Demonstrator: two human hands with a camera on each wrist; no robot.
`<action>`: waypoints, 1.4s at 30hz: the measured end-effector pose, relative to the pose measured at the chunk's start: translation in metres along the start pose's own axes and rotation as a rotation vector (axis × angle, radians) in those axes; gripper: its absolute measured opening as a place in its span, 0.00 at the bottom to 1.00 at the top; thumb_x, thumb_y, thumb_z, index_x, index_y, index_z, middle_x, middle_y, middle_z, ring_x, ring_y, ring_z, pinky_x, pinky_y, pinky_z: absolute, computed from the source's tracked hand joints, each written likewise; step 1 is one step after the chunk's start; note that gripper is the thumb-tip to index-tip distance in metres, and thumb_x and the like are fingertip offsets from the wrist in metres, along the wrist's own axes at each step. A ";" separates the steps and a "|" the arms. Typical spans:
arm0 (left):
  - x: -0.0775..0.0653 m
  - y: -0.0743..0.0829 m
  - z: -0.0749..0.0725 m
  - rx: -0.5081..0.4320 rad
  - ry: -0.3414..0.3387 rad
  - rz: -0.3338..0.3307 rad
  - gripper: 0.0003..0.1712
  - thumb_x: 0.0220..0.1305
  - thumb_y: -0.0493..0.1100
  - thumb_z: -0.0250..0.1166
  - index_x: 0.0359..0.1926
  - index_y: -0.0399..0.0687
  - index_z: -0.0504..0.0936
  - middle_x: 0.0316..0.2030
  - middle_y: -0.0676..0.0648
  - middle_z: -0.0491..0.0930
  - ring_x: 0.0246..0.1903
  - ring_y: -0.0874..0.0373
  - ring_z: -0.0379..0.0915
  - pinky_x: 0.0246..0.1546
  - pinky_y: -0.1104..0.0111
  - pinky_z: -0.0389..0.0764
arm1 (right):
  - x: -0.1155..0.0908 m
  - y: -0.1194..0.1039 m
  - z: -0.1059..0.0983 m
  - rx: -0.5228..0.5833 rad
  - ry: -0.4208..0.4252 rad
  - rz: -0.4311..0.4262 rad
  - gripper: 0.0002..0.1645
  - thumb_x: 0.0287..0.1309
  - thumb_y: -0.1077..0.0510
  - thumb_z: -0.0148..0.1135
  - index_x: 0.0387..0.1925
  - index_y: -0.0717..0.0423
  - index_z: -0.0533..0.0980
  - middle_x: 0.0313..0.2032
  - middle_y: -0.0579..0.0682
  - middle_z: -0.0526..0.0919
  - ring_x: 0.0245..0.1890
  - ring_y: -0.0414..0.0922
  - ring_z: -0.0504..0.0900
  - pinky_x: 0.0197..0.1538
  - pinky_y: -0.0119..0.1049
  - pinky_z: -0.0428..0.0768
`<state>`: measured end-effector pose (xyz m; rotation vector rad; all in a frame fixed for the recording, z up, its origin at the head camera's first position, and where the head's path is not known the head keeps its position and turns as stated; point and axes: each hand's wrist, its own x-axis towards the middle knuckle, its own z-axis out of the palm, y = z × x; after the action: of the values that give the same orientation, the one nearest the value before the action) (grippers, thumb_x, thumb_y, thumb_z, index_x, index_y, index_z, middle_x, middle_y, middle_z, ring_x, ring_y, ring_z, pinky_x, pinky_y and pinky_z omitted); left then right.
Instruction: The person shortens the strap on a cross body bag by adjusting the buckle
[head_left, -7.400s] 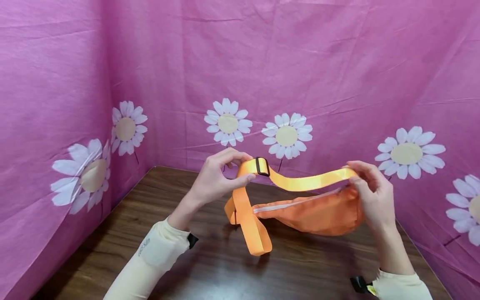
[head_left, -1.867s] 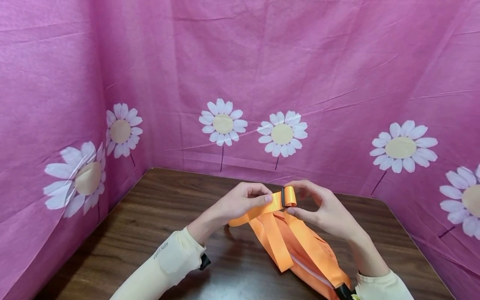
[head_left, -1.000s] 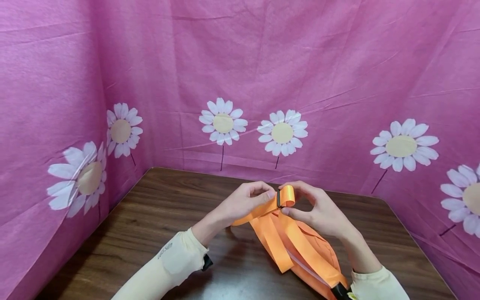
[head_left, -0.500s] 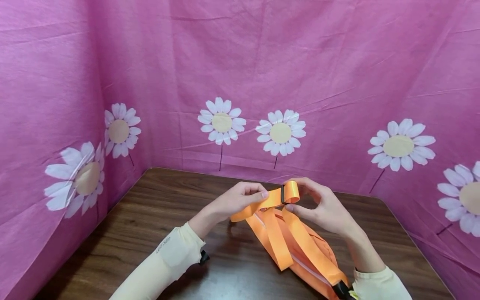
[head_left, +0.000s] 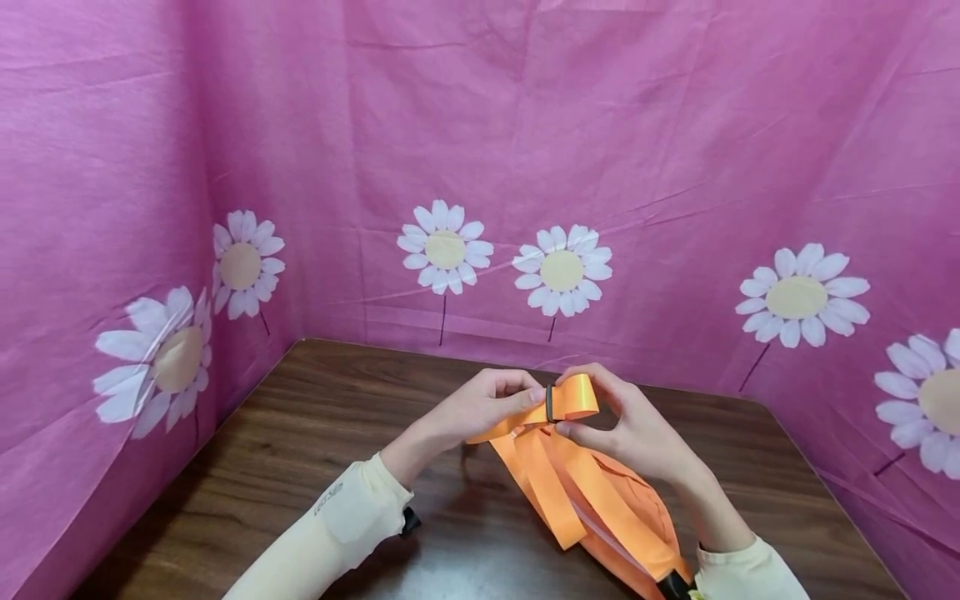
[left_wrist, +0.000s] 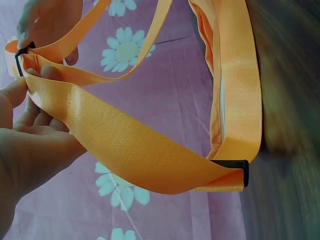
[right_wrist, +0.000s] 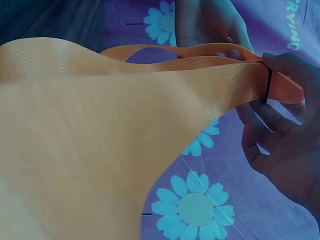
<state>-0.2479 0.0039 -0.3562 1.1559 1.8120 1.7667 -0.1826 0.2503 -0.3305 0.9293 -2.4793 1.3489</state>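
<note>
An orange waist bag [head_left: 633, 492] with a pale zip slants over the table, its orange strap [head_left: 555, 496] hanging in folds on top. My left hand [head_left: 480, 404] pinches the strap just left of a black slide buckle [head_left: 549, 404]. From the other side, thumb and fingers of my right hand [head_left: 637, 429] hold that buckle at its edges. A short strap loop [head_left: 581, 395] stands out of the buckle toward my right palm. In the left wrist view, a second black strap fitting [left_wrist: 245, 172] joins the strap at the bag's end.
Under the hands is a dark wood-grain table [head_left: 337, 392]. Pink cloth [head_left: 637, 125] printed with white daisies encloses it at the back and sides. A black wrist mount [head_left: 411, 521] sits at the left cuff, another [head_left: 675, 583] at the right.
Since the oldest frame, my right hand has left the bag's end for the buckle, and the bag has swung toward me. In the last second the loop beyond the buckle has lengthened slightly.
</note>
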 end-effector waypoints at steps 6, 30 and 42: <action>0.000 -0.005 -0.005 0.118 0.075 -0.024 0.13 0.76 0.51 0.61 0.45 0.48 0.85 0.31 0.49 0.81 0.32 0.59 0.74 0.36 0.68 0.75 | -0.005 -0.003 -0.005 0.004 0.058 0.020 0.30 0.55 0.57 0.79 0.57 0.43 0.74 0.47 0.45 0.81 0.46 0.47 0.81 0.49 0.36 0.79; 0.003 -0.009 0.003 -0.046 0.115 0.051 0.13 0.74 0.43 0.64 0.56 0.45 0.80 0.33 0.43 0.80 0.26 0.49 0.71 0.26 0.65 0.71 | 0.000 0.006 0.004 0.059 0.037 0.177 0.28 0.57 0.48 0.77 0.57 0.40 0.76 0.48 0.46 0.83 0.48 0.47 0.81 0.48 0.43 0.81; 0.005 -0.015 0.004 0.393 0.144 0.119 0.28 0.63 0.52 0.74 0.63 0.54 0.80 0.46 0.59 0.82 0.45 0.62 0.77 0.46 0.66 0.79 | 0.003 0.015 0.005 0.130 0.015 0.248 0.29 0.56 0.50 0.78 0.56 0.47 0.76 0.44 0.53 0.82 0.42 0.51 0.82 0.42 0.43 0.83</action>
<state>-0.2521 0.0123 -0.3696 1.3321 2.2949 1.6366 -0.1933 0.2504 -0.3428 0.6475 -2.5893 1.6015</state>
